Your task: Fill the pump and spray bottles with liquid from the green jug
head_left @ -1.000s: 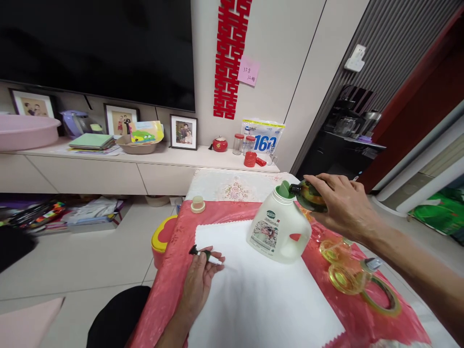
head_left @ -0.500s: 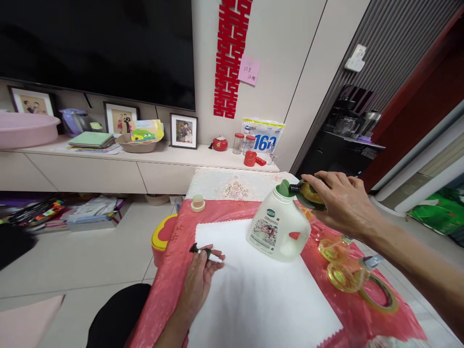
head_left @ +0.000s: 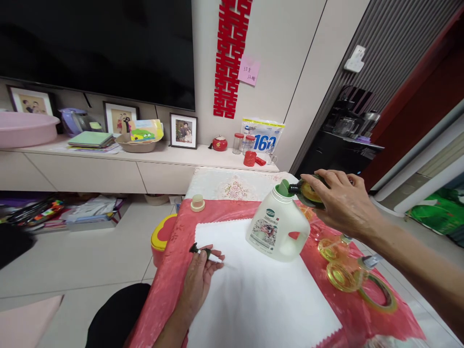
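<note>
A dark bottle (head_left: 309,193) lies tipped on its side in my right hand (head_left: 339,198), fingers wrapped round it. Its black threaded neck meets the green spout of a pale laundry detergent jug (head_left: 281,227), which stands upright on a white cloth (head_left: 250,299). I cannot see whether liquid flows. Between the fingers of my left hand (head_left: 199,275) is a pump dispenser top (head_left: 206,253) with a black head and white body, held low over the cloth's left side. The jug's cap (head_left: 197,203) rests on the red table cover behind that hand.
Two glass bottles of yellow liquid (head_left: 344,275) and a roll of tape (head_left: 379,293) lie on the red cover (head_left: 391,319) at right. A yellow and red stool (head_left: 163,237) stands left of the table. Behind is a low cabinet (head_left: 174,174) with jars and frames.
Almost nothing differs. Both hands keep their places, the bottle still tipped at the jug's mouth; the whole view has shifted very slightly.
</note>
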`<state>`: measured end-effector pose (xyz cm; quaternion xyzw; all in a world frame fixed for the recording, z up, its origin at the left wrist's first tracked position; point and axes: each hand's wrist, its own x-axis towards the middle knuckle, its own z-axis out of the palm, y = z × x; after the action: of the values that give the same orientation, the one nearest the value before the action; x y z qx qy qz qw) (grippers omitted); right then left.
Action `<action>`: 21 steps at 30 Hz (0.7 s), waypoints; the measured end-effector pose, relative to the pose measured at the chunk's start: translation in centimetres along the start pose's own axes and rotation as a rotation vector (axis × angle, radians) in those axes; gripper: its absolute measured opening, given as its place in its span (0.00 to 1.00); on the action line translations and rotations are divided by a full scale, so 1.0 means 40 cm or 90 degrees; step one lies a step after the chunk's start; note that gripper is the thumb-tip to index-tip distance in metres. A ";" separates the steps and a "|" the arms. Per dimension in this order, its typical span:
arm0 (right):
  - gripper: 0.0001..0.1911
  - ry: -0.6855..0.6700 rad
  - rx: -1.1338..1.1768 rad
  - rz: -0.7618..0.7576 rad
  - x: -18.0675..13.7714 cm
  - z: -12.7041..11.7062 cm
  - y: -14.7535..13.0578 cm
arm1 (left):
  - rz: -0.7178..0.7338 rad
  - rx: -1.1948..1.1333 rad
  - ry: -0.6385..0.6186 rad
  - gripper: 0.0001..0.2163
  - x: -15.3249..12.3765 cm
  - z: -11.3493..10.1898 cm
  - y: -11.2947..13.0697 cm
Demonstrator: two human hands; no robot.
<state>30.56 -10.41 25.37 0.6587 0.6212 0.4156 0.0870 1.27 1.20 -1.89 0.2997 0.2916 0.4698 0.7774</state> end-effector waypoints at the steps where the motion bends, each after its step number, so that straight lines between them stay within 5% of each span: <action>1: 0.31 0.000 -0.002 -0.002 0.001 -0.001 0.000 | 0.000 0.000 -0.002 0.24 0.001 -0.002 -0.002; 21: 0.30 0.005 -0.058 -0.012 0.013 -0.017 -0.020 | 0.009 -0.001 -0.020 0.21 0.002 -0.011 -0.008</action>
<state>29.46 -10.06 25.51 0.6466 0.6082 0.4450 0.1182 1.15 1.23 -2.43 0.3084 0.2771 0.4706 0.7789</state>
